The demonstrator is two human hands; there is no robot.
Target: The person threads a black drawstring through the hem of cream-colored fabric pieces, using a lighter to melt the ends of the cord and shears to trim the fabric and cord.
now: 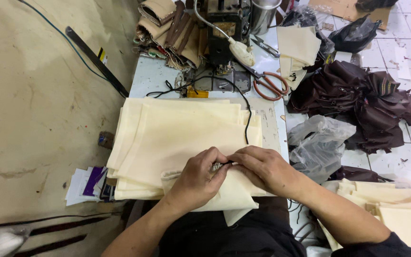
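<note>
At lower centre, the left hand (200, 177) and right hand (262, 167) pinched a small dark zipper (219, 166) against cream cloth (177, 138); holding the cloth flat seemed best.

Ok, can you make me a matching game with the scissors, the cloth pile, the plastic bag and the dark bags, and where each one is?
Things:
1. scissors
2. cream cloth pile
3. clear plastic bag
4. dark brown bags

Places:
A. under both hands
B. heaped on the tiled floor
C. beside the sewing machine
D. just off the table's right edge

Pairs: 1-C, 2-A, 3-D, 4-B
</note>
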